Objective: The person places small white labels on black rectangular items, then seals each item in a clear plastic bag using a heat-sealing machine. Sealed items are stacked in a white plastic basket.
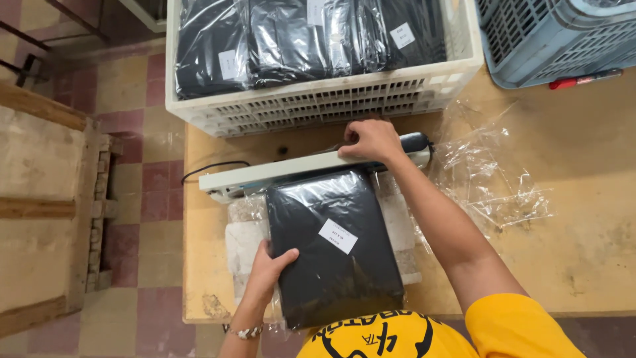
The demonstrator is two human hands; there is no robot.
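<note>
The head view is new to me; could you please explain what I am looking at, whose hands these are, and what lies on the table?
The one picture comes from a camera worn on a person's head, looking down at their own two bare hands. The right hand presses on the long pale arm of a sealer, a bar-shaped machine on the table. The left hand holds the edge of a black packet, wrapped in clear plastic with a white label; its far end lies under the sealer's arm. Loose clear bags lie to the right. Behind the sealer stands a white crate filled with similar black packets. A blue crate sits at the top right, with a red pen beside it.
</note>
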